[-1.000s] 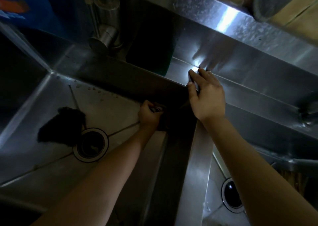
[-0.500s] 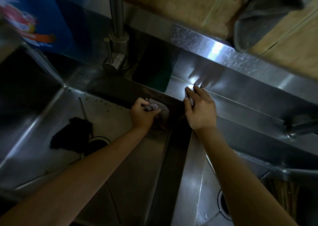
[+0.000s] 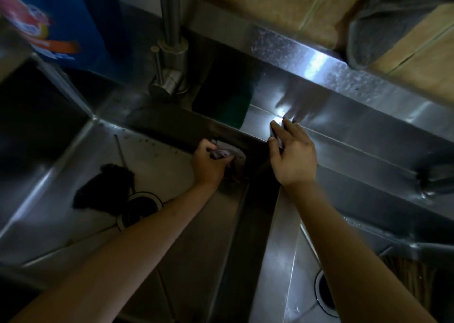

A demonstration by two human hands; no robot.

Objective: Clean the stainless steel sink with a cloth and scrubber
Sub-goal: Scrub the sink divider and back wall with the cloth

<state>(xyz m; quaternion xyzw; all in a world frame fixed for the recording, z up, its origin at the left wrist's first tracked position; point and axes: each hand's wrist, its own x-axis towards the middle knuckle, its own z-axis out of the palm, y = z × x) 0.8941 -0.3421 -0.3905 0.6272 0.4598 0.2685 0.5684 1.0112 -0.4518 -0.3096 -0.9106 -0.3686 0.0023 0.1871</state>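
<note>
From the head camera, the left hand (image 3: 208,166) is bunched around a greyish cloth (image 3: 229,151), fingers curled tight on it, and presses it against the back wall of the left basin of the sink (image 3: 61,175), close to the corner where that wall meets the divider (image 3: 277,236) between the 2 basins. The cloth sticks out past the knuckles toward the divider, so it lies just ahead and to the right of the hand, touching the steel. The right hand (image 3: 292,160) lies flat with fingers straight and spread slightly, resting on the top ledge just behind the divider; it grips nothing and looks like a brace.

The step in hand appears to be wiping the upper rear corner of the left basin. To do it well, I would keep the cloth pressed flat into the seam, not balled up, drag it along the wall in overlapping strokes, and lean on the bracing hand for steady pressure. Small specks lie along the foot of the back wall, left of the hand, so that strip likely needs a pass too.

A dark clump, possibly the scrubber (image 3: 105,190), lies on the basin floor beside the drain (image 3: 140,210), well apart from both hands. The faucet (image 3: 169,52) rises behind the left basin.
</note>
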